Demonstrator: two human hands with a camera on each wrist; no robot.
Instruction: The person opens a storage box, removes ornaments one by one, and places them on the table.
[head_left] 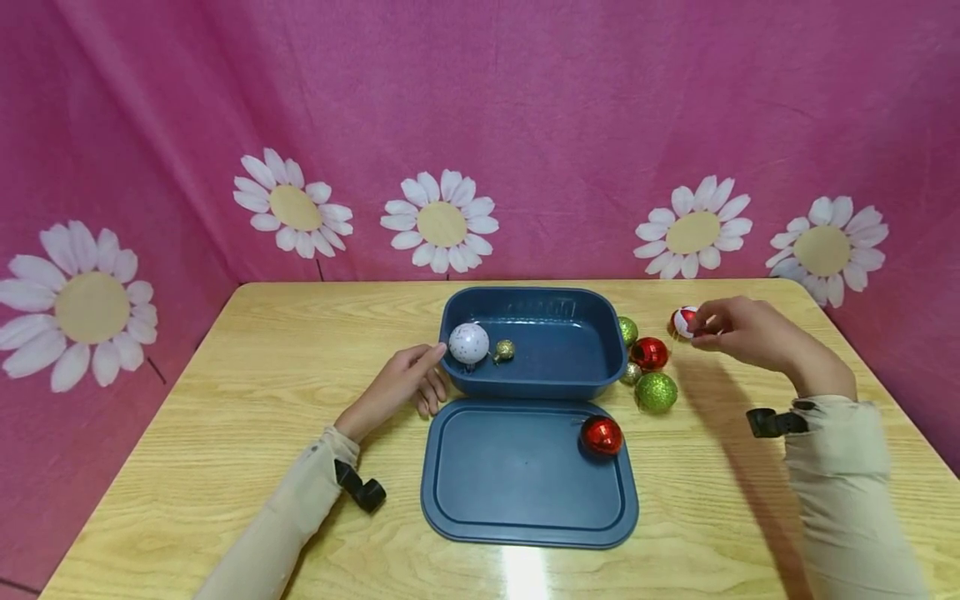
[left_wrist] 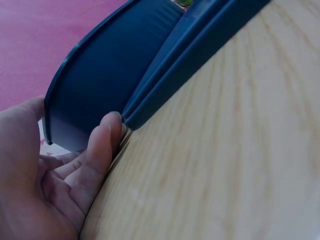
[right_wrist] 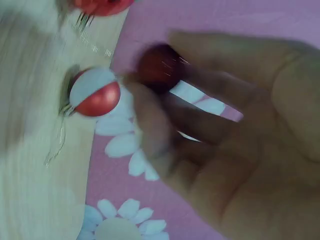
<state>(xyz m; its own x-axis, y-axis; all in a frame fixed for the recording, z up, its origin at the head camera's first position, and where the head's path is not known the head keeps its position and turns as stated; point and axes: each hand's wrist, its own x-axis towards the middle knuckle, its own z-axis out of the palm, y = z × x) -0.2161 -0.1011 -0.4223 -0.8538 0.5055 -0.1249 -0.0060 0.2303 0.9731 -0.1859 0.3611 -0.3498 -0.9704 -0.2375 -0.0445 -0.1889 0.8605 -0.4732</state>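
A dark blue open box [head_left: 540,389] stands on the table, holding a white speckled ball ornament [head_left: 469,342] and a small gold one [head_left: 505,349]. My left hand [head_left: 397,385] holds the box's left end, thumb at the rim and curled fingers low by its wall, close to the lid's corner. A small dark red ball [right_wrist: 160,67], blurred, is pinched between thumb and finger of my right hand [head_left: 750,335]. Just left of that hand, a red-and-white ornament [right_wrist: 96,92] with a gold string lies on the table.
The blue lid [head_left: 517,475] lies flat in front of the box, a shiny red ornament [head_left: 602,436] on its right corner. Beside the box's right end cluster a red ornament [head_left: 649,354], a green glitter ball [head_left: 656,392] and smaller ones. A pink flowered curtain [head_left: 555,125] hangs behind.
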